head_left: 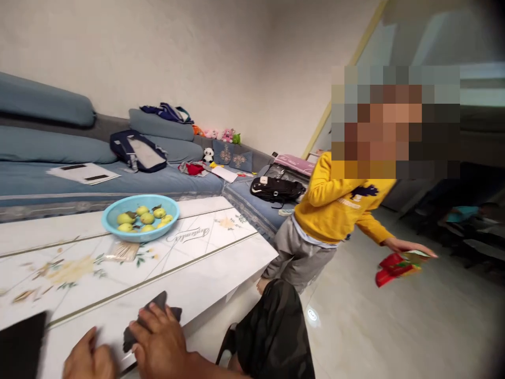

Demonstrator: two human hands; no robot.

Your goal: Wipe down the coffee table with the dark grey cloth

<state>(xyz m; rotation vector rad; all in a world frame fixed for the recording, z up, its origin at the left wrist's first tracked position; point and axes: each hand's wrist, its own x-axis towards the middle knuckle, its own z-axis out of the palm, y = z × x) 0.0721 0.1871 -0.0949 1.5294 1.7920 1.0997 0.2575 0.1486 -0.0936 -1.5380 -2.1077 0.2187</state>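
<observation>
I am resting the right hand [163,337] palm down on a dark grey cloth [159,301], which is lying bunched at the near edge of the white table [221,268]. Its fingers are stretching mostly open over the cloth, slightly bent rather than clenched. I am holding the left hand [90,358] just left of it, fingers partly curling; its lower part is leaving the picture, so I cannot tell whether it has hold of anything. A black flat object [21,342] is lying further left, near the same edge. Towards the far edge, a blue bowl [112,227] is holding yellow-green fruit [147,218], with a small packet of sticks [122,251] lying just beside it. Past the table's right end, another person in a yellow sweater [331,210] is standing, holding a red packet [390,268] in one hand.
</observation>
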